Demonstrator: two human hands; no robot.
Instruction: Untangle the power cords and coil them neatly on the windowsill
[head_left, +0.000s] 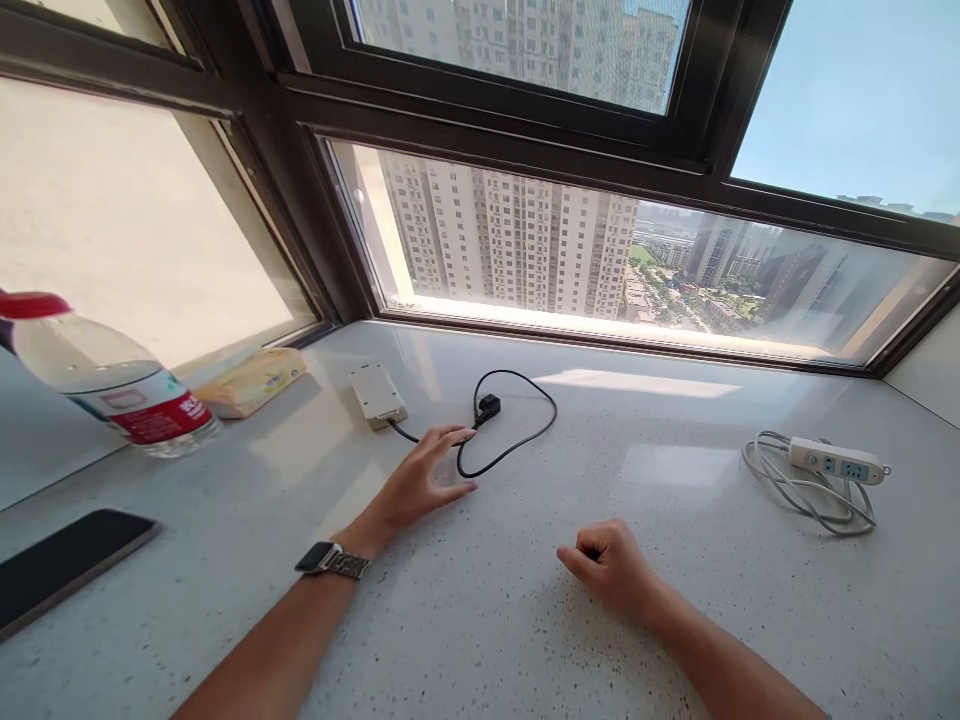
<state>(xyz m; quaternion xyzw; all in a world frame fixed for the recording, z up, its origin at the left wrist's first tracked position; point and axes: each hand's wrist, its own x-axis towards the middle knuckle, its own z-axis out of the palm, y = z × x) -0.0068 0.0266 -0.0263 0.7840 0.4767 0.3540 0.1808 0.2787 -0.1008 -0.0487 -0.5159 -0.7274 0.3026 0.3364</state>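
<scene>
My left hand (420,482) reaches forward over the speckled white sill (525,600), fingers spread, its tips touching a thin black cable (525,440). The cable loops to a small black plug (487,407) and runs back to a flat white box (379,395). A watch is on my left wrist. My right hand (609,565) rests on the sill nearer to me, fingers curled into a loose fist with nothing visible in it.
A white power strip (838,460) lies on its coiled grey cord at the right. At the left stand a water bottle (112,385) with a red cap, a tissue pack (251,380) and a dark phone (64,560). Windows rise behind.
</scene>
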